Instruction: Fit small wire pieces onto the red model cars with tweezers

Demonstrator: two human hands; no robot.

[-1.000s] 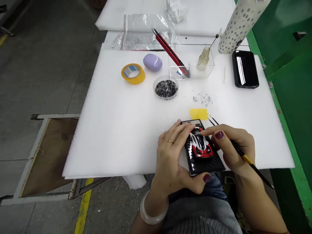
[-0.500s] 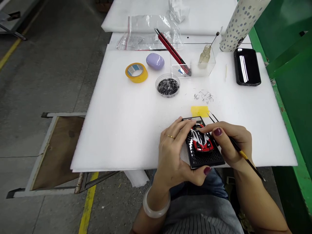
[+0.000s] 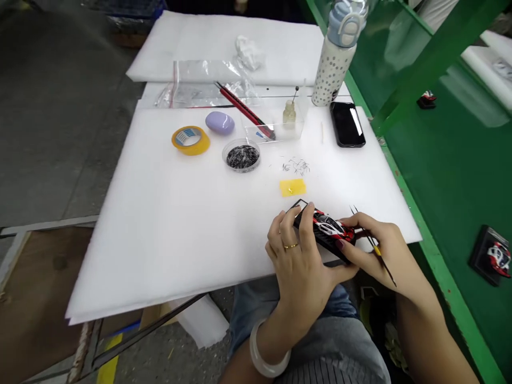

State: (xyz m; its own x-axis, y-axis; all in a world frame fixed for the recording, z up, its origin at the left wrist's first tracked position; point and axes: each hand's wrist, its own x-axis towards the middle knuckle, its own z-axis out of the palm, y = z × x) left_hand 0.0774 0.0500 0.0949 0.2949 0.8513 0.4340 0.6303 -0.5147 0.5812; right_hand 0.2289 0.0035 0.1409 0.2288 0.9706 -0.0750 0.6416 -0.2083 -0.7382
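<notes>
model car (image 3: pixel 330 226) between fingers (image 3: pixel 307 228), near sheet edge (image 3: pixel 240 281)

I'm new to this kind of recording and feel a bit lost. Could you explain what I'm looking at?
There's no machine here: these are a person's bare hands, seen from one camera worn on the head, looking forward and down. The left hand steadies a black base bearing a red, white and black model car. The right hand holds black tweezers with a yellow band, its fingers also at the car. On the white foam sheet lie a yellow tape roll, a round clear dish of thin black slivers, and a yellow tape piece. Farther back stands a spotted drink bottle.
</notes>
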